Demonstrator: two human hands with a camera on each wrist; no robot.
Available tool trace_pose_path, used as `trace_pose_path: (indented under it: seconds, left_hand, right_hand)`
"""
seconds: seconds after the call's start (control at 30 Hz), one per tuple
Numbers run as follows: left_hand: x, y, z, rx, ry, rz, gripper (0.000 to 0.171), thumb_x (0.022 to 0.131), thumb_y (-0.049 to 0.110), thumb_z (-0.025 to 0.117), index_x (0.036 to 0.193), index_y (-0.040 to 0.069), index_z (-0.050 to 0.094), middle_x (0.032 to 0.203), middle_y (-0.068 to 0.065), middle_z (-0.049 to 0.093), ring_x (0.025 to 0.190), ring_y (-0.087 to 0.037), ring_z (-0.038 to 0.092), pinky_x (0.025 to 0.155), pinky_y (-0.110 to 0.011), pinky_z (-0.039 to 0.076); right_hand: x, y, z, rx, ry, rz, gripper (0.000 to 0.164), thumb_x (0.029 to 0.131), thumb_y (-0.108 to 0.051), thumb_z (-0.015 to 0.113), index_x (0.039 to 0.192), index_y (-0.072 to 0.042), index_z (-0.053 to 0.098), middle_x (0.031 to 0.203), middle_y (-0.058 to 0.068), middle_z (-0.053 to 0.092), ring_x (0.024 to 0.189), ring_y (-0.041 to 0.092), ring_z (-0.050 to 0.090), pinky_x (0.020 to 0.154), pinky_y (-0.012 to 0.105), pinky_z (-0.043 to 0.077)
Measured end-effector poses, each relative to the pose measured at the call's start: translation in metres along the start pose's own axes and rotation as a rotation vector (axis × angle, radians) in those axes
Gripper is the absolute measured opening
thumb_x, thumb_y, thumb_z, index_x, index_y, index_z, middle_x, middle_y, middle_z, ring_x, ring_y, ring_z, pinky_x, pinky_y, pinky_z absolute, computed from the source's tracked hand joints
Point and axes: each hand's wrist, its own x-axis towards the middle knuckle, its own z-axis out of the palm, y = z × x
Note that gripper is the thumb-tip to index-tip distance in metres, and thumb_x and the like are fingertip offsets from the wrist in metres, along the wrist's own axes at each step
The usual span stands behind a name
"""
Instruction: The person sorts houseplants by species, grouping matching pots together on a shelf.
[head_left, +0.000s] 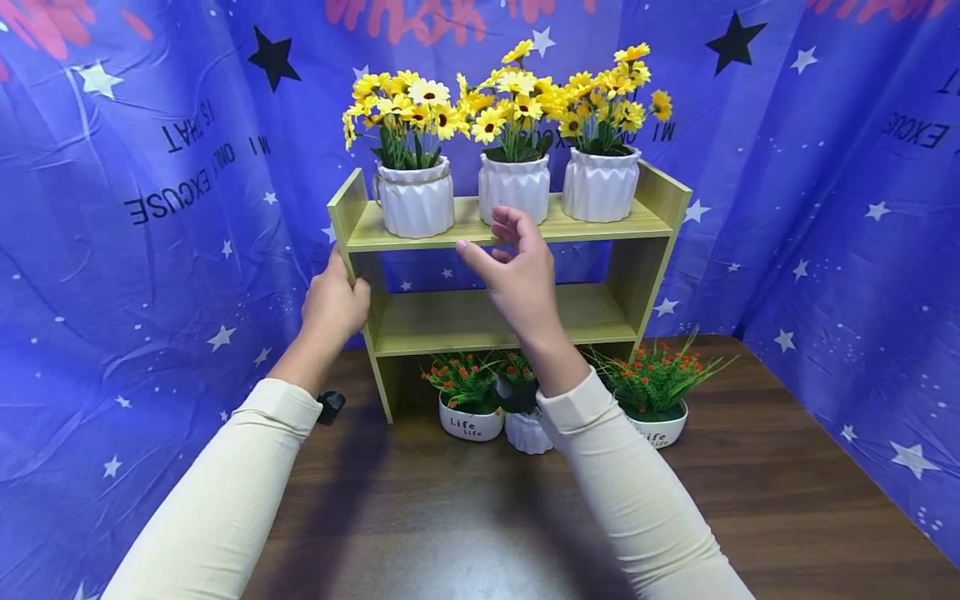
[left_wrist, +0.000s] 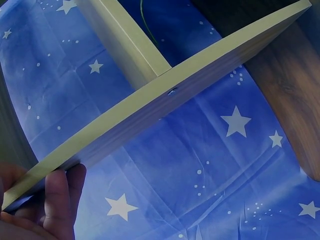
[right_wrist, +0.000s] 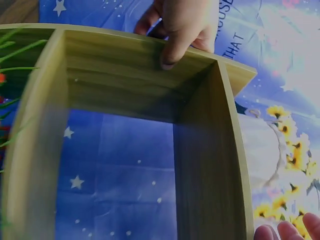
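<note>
My left hand (head_left: 333, 304) grips the left side panel (head_left: 347, 215) of a light wooden shelf; in the left wrist view its fingers (left_wrist: 59, 200) wrap the panel's edge. My right hand (head_left: 525, 279) hovers before the top board (head_left: 468, 229), fingers loosely bent and apart, holding nothing visible. Behind it stands the middle white pot (head_left: 514, 185) of yellow flowers, its lower part partly hidden. A left pot (head_left: 417, 200), with twine round its rim, and a right pot (head_left: 600, 187) flank it, both also with yellow flowers. Whether the right fingers touch the board's edge is unclear.
Under the shelf, white planters of orange-flowered greenery stand at left (head_left: 470, 423) and right (head_left: 663, 429), with a ribbed white pot (head_left: 528, 433) between them, partly hidden by my right arm. The brown table (head_left: 450, 517) meets a blue star-printed cloth (head_left: 112, 333).
</note>
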Motion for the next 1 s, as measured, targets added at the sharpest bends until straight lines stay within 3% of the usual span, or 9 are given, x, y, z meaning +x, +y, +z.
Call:
trace_pose_path:
  seconds: [0.17,0.4,0.83,1.0]
  left_hand:
    - [-0.001,-0.003,0.0,0.001,0.011,0.012,0.056,0.097,0.019,0.047,0.15,0.01,0.032,0.123,-0.036,0.058,0.109,-0.055,0.057,0.083,-0.064,0.043]
    - [0.0,-0.004,0.001,-0.006,0.011,0.004,0.054,0.097,0.019,0.047,0.148,0.01,0.034,0.124,-0.035,0.058,0.11,-0.054,0.057,0.083,-0.065,0.043]
    - [0.001,-0.002,0.0,-0.012,0.017,0.017,0.055,0.096,0.018,0.047,0.149,0.008,0.033,0.123,-0.036,0.058,0.11,-0.054,0.057,0.083,-0.064,0.043]
    - [0.001,-0.001,0.001,-0.01,0.008,0.022,0.054,0.096,0.018,0.047,0.148,0.008,0.034,0.123,-0.037,0.058,0.11,-0.055,0.057,0.083,-0.065,0.043]
  right_hand:
    - [-0.028,0.01,-0.022,-0.025,0.017,0.001,0.06,0.081,-0.015,0.083,0.132,-0.002,0.055,0.132,0.008,0.06,0.12,0.015,0.057,0.095,0.036,0.047]
    - [-0.063,0.038,-0.05,-0.1,-0.005,0.053,0.062,0.082,-0.019,0.083,0.135,-0.006,0.054,0.133,0.004,0.059,0.123,0.018,0.055,0.097,0.037,0.046]
    - [-0.11,0.079,-0.1,-0.272,0.01,0.168,0.059,0.083,-0.015,0.081,0.133,0.001,0.053,0.131,0.018,0.059,0.119,0.027,0.056,0.094,0.044,0.045]
    - [-0.129,0.095,-0.12,-0.32,0.02,0.211,0.056,0.084,-0.013,0.081,0.131,-0.001,0.054,0.131,0.017,0.059,0.119,0.025,0.057,0.093,0.046,0.046]
